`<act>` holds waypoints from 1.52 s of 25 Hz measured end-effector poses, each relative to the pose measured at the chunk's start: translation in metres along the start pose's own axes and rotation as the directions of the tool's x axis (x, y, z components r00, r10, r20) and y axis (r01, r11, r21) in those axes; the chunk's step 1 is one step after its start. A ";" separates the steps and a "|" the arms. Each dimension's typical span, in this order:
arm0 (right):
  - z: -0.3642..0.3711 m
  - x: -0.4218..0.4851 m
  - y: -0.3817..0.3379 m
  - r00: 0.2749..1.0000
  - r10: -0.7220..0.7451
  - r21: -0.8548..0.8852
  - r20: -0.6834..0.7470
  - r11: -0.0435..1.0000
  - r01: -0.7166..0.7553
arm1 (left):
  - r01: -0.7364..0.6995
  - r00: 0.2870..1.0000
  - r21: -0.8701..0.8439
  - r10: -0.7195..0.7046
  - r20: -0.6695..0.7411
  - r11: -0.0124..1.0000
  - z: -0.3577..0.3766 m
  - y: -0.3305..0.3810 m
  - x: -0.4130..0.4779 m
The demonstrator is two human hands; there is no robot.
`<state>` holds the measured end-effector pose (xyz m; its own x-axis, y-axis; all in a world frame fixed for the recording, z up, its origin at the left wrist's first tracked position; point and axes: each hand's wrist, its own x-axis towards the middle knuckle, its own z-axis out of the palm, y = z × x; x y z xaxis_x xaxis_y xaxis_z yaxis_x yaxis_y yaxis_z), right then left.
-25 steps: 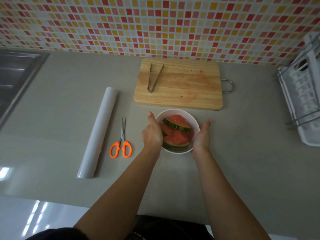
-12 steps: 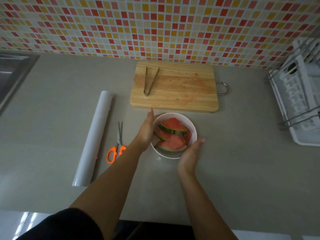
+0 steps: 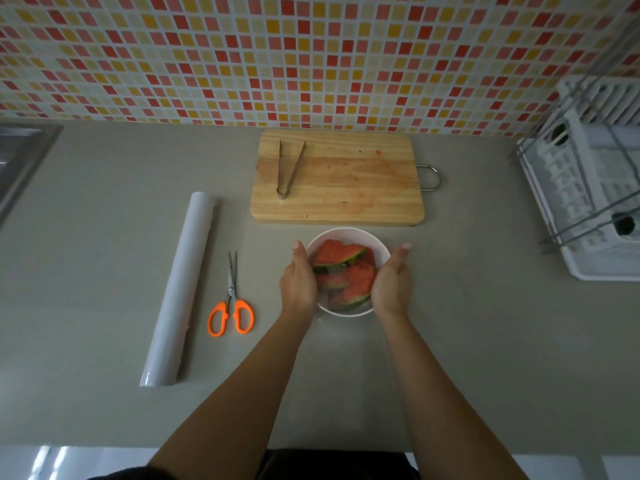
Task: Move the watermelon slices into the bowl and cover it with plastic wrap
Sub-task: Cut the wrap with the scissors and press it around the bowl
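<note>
A white bowl stands on the grey counter just in front of the cutting board. Several red watermelon slices with green rind lie inside it. A thin clear film seems to lie over the bowl's near part, with a hazy sheen there. My left hand is pressed against the bowl's left side. My right hand cups its right side. Both thumbs point away from me. A white roll of plastic wrap lies to the left.
Orange-handled scissors lie between the roll and the bowl. Metal tongs rest on the wooden cutting board near the tiled wall. A white dish rack stands at the right, a steel sink at the far left.
My right hand has slid from the bowl's front round to its right side. My left hand has stayed against the left side. The bowl has not moved.
</note>
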<state>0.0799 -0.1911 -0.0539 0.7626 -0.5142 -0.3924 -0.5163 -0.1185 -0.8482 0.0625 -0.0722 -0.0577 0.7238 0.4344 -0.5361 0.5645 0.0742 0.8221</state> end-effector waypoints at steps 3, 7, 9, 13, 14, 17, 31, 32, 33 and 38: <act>0.002 0.001 -0.002 0.998 0.005 -0.039 0.068 0.999 -0.002 | 0.012 0.998 -0.006 -0.013 -0.055 1.000 0.000 -0.001 0.006; 0.012 0.005 0.003 0.978 0.100 0.108 0.181 0.987 -0.121 | -0.078 0.989 -0.018 0.076 -0.127 0.997 -0.003 -0.009 0.005; 0.014 0.007 0.002 0.976 0.134 0.106 0.173 0.982 -0.154 | -0.128 0.983 0.000 0.127 -0.135 0.992 -0.002 -0.010 0.006; 0.010 0.005 -0.008 0.986 0.066 -0.140 0.156 0.989 -0.044 | -0.118 0.981 0.042 0.123 -0.149 0.992 -0.004 -0.009 0.009; 0.008 0.003 -0.010 0.988 0.045 -0.220 0.147 0.975 -0.012 | -0.115 0.982 0.073 0.125 -0.145 0.991 -0.004 -0.010 0.009; 0.008 -0.004 -0.011 0.995 -0.005 -0.324 0.096 0.945 0.036 | -0.084 0.981 0.201 0.117 -0.158 0.976 -0.005 -0.004 0.003; -0.004 -0.021 0.001 0.823 -0.057 0.490 0.566 0.826 -0.279 | -0.027 0.928 -0.528 0.217 0.302 0.849 -0.030 0.003 -0.008; -0.002 -0.022 0.003 0.830 -0.056 0.465 0.555 0.848 -0.254 | -0.041 0.931 -0.509 0.218 0.294 0.860 -0.033 0.003 -0.006; 0.000 -0.023 0.004 0.839 -0.053 0.438 0.542 0.869 -0.228 | -0.061 0.934 -0.485 0.221 0.280 0.872 -0.033 0.001 -0.005; 0.002 -0.027 0.002 0.862 -0.054 0.420 0.504 0.888 -0.190 | -0.045 0.935 -0.475 0.205 0.290 0.879 -0.029 0.001 -0.006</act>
<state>0.0583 -0.1759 -0.0457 0.8817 -0.0088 -0.4716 -0.4393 0.3490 -0.8278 0.0473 -0.0481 -0.0482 0.9072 0.1614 -0.3886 0.2749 0.4718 0.8377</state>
